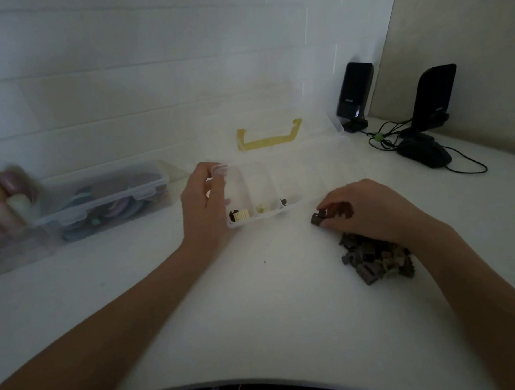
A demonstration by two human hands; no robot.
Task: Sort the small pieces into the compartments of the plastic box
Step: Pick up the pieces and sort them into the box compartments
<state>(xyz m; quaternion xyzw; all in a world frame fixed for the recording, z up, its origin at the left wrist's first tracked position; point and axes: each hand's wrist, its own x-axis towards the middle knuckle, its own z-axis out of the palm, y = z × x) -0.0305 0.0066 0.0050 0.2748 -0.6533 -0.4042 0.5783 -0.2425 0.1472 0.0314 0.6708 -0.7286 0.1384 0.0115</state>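
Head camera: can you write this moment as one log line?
left hand: holds clear plastic compartment box | right hand: pinches small dark piece | pile of dark pieces: on white table

A home desk corner — a white counter (257, 315) against a white tiled wall (122, 67), with 2 black speakers (354, 94) and, just beside them, a computer mouse (424, 154).

I see a clear box (282, 175) with a yellow handle (269, 136) on a white table (227, 317). Inside the box lie a cream ribbed piece (242, 216) and a black one (233, 216). Right of the box, the pile (374, 257) is dark brown-grey; the speakers (395, 96) are black.
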